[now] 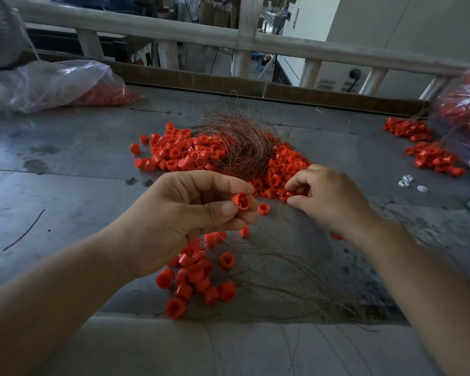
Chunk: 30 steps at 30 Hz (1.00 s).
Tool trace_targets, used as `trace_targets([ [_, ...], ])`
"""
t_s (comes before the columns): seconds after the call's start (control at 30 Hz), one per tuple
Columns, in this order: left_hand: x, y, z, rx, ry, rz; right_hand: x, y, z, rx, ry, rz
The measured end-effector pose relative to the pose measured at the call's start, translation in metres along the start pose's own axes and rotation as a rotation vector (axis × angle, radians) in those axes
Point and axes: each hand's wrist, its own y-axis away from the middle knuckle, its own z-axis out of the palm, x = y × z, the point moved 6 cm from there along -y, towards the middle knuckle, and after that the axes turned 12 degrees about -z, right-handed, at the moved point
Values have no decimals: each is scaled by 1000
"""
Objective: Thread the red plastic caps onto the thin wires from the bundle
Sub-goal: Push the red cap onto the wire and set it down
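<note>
1. Head view: our left hand (190, 213) pinches one red cap (240, 201) between thumb and fingers, over the table (65, 164).
2. Our right hand (329, 198), just beside, curls onto the cap pile (282, 169); we cannot tell whether it grips one.
3. The wire bundle (236, 147) lies on that pile, just beyond both hands.

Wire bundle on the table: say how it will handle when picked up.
Probably floppy: the wire bundle curls in a loose arc with stray strands. Likely to snag, lying over the red caps. Probably light; strands look hair-thin.
</note>
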Motion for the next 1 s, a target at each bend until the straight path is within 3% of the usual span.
trace_targets([
  [0.13, 0, 1, -2, 1, -9, 5, -1, -1, -3, 39, 3, -1],
  [0.2, -1, -1, -2, 5, -17, 3, 1, 0, -10, 94, -104, 36],
  [0.37, -2, -2, -3, 21, -54, 7, -13, 6, -16, 135, -927, 154],
  [0.47, -2, -3, -5, 59, -58, 1, -30, 8, -13, 76, -1181, 170],
  [0.67, 0, -3, -6, 98, -48, 3, -47, 11, -9, 11, -1347, 202],
  [1.0, 1, -2, -5, 134, -95, 28, -58, 15, -8, -30, -1323, 87],
])
